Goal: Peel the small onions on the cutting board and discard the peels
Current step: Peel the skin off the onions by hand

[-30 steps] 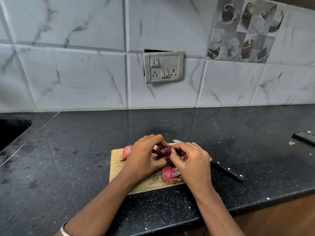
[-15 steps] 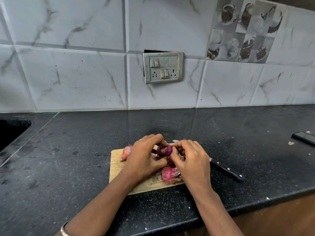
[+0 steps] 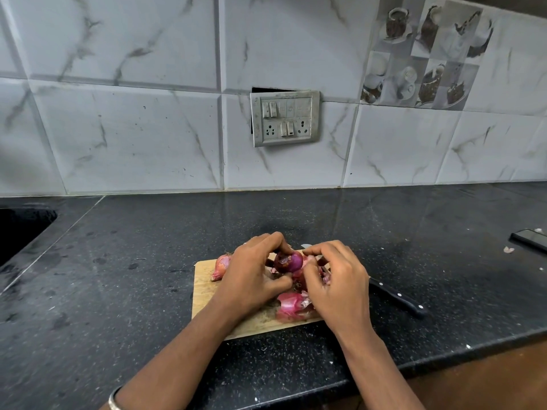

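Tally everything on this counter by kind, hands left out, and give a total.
Onions: 2 in plain view, the held onion and the unpeeled onion; others may be hidden
Cutting board: 1
Knife: 1
Pile of peels: 1
Phone: 1
Pale scrap: 1
Total: 7

Both forearms angle in from below, hands meeting at the middle. Left hand (image 3: 251, 279) grips the onion (image 3: 288, 261) between curled fingers and thumb; right hand (image 3: 337, 285) is close beside, fingers curled, thumb and fingertips pinching the onion's right side
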`<action>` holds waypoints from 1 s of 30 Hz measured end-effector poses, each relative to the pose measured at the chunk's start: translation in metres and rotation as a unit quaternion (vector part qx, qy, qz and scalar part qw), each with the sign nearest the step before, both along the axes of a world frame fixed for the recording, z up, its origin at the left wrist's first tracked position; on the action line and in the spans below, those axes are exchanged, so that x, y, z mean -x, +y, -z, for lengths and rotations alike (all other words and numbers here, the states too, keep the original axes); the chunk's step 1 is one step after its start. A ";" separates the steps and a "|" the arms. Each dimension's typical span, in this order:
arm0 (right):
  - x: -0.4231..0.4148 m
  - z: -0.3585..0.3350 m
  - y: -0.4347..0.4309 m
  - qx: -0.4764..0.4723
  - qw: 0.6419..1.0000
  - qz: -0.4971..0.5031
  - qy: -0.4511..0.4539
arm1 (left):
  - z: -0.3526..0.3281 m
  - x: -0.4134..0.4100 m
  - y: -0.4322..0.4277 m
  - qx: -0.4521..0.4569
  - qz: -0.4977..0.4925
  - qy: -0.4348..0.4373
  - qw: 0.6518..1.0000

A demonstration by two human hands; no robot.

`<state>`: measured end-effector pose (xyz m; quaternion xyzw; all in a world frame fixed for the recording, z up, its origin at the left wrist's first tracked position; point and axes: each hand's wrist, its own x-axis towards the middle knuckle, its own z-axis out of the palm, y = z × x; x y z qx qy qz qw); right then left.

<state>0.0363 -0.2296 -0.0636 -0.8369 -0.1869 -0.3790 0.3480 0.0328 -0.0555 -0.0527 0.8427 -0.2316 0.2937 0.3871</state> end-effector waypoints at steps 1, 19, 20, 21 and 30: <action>0.001 0.000 0.000 0.000 1.000 -0.016 -0.001 | 0.000 0.000 0.000 -0.001 0.000 -0.003 1.000; 0.008 -0.004 0.002 -0.020 0.999 -0.049 0.009 | -0.001 0.001 0.000 0.016 0.005 -0.023 1.000; 0.008 -0.005 0.002 -0.020 0.999 -0.049 0.011 | -0.001 0.001 0.000 0.017 0.006 -0.024 1.000; 0.008 -0.004 0.002 -0.019 0.999 -0.047 0.014 | -0.001 0.001 0.000 0.019 0.007 -0.024 1.000; 0.006 -0.004 0.003 -0.010 0.999 -0.039 0.027 | 0.002 -0.001 0.001 -0.001 0.024 -0.029 0.999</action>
